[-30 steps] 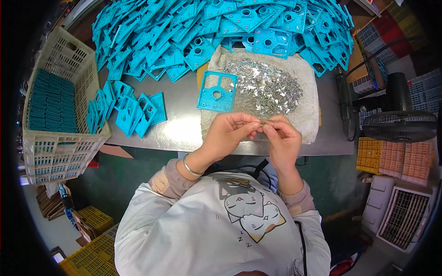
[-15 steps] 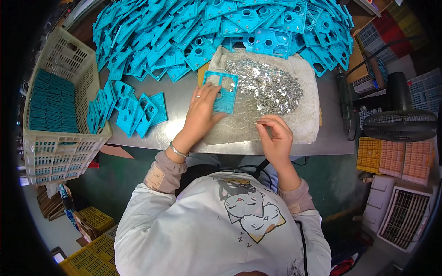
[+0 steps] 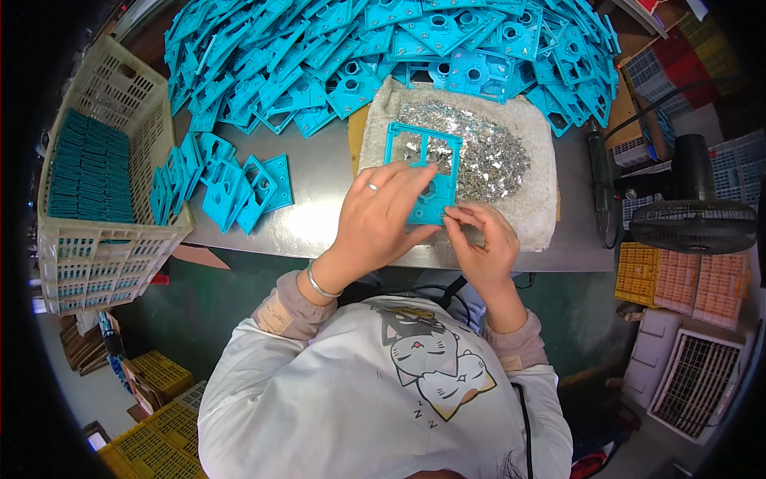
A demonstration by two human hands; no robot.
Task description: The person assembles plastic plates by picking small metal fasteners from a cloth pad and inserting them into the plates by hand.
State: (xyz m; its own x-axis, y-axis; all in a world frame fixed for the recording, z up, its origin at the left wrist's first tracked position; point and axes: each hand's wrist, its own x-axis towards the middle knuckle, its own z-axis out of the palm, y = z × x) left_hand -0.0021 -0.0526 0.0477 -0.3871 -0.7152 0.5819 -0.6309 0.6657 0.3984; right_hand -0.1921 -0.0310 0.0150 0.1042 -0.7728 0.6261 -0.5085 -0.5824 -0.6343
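Observation:
My left hand (image 3: 379, 211) grips a turquoise plastic frame plate (image 3: 435, 214), fingers across its face and thumb along the near edge. The plate has a rectangular opening at its far end and is raised over the cloth. My right hand (image 3: 487, 239) is closed in a pinch at the plate's near right corner. A tiny metal part (image 3: 444, 213) shows at those fingertips, too small to name exactly. Beyond the plate, a heap of small shiny metal parts (image 3: 499, 156) lies on a pale cloth (image 3: 541, 215).
A large pile of turquoise plates (image 3: 319, 68) covers the back of the metal table (image 3: 311, 172). Several loose plates (image 3: 227, 191) lie at the left, beside a white crate (image 3: 112, 247) holding stacked plates. A power screwdriver (image 3: 598, 176) and black fan (image 3: 694, 223) are at the right.
My left hand has carried the plate to the right and nearer to me. My right hand, still pinched, has barely moved and now meets the plate's near right corner.

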